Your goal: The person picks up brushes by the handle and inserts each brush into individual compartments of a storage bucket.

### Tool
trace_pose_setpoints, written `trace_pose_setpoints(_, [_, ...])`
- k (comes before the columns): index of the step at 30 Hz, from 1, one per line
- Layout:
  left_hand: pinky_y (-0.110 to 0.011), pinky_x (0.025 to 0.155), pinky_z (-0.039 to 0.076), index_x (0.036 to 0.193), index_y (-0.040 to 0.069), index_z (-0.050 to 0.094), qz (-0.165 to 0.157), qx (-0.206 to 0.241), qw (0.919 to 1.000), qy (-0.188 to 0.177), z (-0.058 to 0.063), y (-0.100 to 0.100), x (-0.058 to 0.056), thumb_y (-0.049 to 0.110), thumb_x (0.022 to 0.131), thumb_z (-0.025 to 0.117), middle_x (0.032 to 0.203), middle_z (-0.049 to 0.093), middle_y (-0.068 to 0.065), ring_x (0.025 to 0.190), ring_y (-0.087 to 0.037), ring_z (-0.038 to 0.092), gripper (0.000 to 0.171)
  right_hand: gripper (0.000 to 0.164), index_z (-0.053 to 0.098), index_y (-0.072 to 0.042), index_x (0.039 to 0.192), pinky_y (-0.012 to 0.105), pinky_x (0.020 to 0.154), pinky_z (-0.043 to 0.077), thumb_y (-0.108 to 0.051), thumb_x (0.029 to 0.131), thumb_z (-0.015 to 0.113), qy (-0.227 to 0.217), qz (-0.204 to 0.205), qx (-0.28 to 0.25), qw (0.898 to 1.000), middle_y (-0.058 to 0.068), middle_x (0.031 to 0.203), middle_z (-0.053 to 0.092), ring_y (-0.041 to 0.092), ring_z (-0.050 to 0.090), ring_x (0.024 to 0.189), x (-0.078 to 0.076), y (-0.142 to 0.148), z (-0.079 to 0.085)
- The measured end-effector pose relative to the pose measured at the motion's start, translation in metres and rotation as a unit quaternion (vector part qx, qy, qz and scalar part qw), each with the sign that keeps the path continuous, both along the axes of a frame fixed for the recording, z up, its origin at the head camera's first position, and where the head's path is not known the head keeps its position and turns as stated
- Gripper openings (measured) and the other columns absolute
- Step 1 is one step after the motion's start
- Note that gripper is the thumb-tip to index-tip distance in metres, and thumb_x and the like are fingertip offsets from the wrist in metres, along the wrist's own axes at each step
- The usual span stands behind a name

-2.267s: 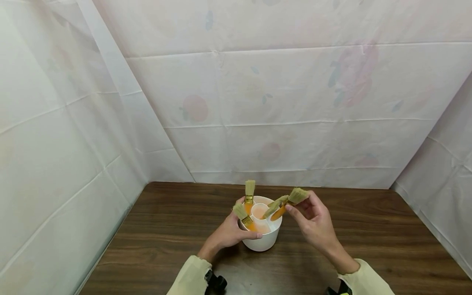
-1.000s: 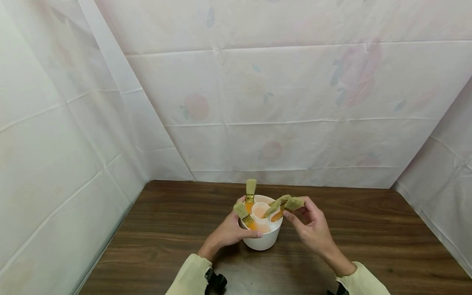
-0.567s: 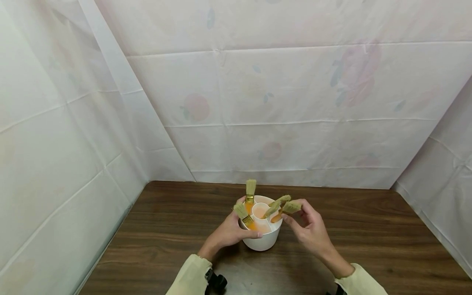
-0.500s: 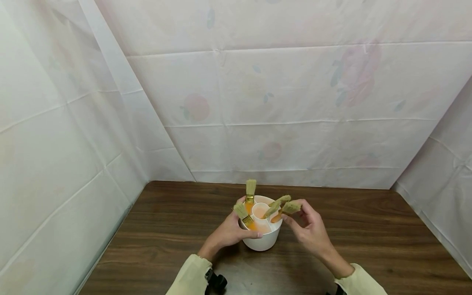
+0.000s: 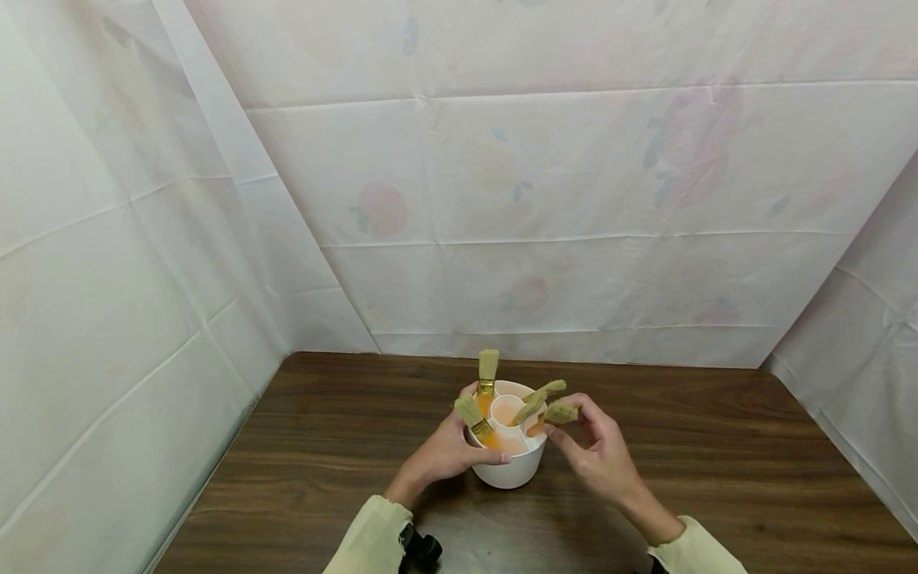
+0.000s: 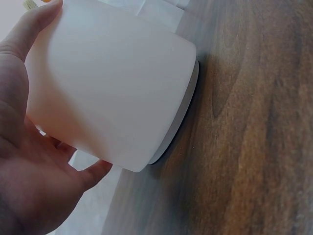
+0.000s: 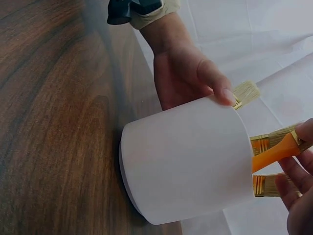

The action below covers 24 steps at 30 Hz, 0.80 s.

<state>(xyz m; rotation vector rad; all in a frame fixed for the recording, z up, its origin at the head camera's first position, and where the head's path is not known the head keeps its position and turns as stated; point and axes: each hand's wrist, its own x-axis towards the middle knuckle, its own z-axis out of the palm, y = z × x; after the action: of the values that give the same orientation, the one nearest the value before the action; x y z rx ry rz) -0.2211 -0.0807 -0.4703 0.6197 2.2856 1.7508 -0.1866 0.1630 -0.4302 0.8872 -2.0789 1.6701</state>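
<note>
A white round holder (image 5: 508, 472) with inner dividers and a central ring stands on the table. My left hand (image 5: 446, 448) grips its left side, thumb across the front; the left wrist view shows the fingers round the holder wall (image 6: 112, 83). My right hand (image 5: 601, 453) pinches a paintbrush (image 5: 562, 413) near its ferrule, bristles up, at the right compartment. Its orange handle (image 7: 274, 154) slants into the holder in the right wrist view; the handle's lower end is hidden. Other upturned brushes stand in it: a back-left brush (image 5: 488, 367), a front-left brush (image 5: 469, 412) and others at right (image 5: 532, 408).
The dark wooden table (image 5: 323, 446) reaches back to a pale fruit-print curtain (image 5: 531, 199). Another white curtain (image 5: 129, 279) hangs at the left, and one at the right. A black wrist camera (image 5: 421, 548) sits on the left sleeve.
My right hand has moved left and down with the paintbrush, whose bristles now sit lower beside the holder's rim. The left hand and the holder have stayed in place.
</note>
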Motion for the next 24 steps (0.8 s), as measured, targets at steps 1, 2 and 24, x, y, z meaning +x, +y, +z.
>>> trace_pose_setpoints(1, [-0.052, 0.111, 0.029, 0.154, 0.037, 0.018, 0.000, 0.000, 1.0000, 0.000, -0.0001, -0.0001, 0.0000, 0.029, 0.073, 0.089, 0.138, 0.053, 0.006, 0.129, -0.018, 0.049, 0.108, 0.030, 0.059, -0.001, 0.110, 0.022, 0.079, 0.054, 0.014, 0.086, 0.067, 0.000, -0.004, 0.003, 1.000, 0.019, 0.102, 0.064, 0.013, 0.065, 0.096, 0.0001, 0.0000, -0.0008])
trace_pose_setpoints(2, [-0.052, 0.111, 0.029, 0.154, 0.037, 0.018, 0.000, 0.000, 1.0000, 0.000, -0.0002, -0.0001, 0.0000, 0.029, 0.073, 0.089, 0.138, 0.053, 0.006, 0.129, -0.018, 0.049, 0.108, 0.030, 0.059, -0.002, 0.110, 0.022, 0.079, 0.054, 0.013, 0.086, 0.067, -0.002, -0.008, 0.006, 1.000, 0.019, 0.102, 0.064, 0.013, 0.065, 0.096, 0.0003, -0.0002, -0.0014])
trace_pose_setpoints(24, [-0.052, 0.111, 0.030, 0.154, 0.037, 0.018, -0.006, 0.005, 1.0000, 0.005, -0.0014, 0.0000, 0.0001, 0.029, 0.074, 0.089, 0.138, 0.052, 0.005, 0.129, -0.018, 0.049, 0.107, 0.030, 0.059, -0.003, 0.109, 0.021, 0.084, 0.052, 0.013, 0.085, 0.067, -0.009, -0.015, -0.006, 1.000, 0.016, 0.102, 0.064, 0.009, 0.062, 0.100, 0.0003, -0.0027, -0.0074])
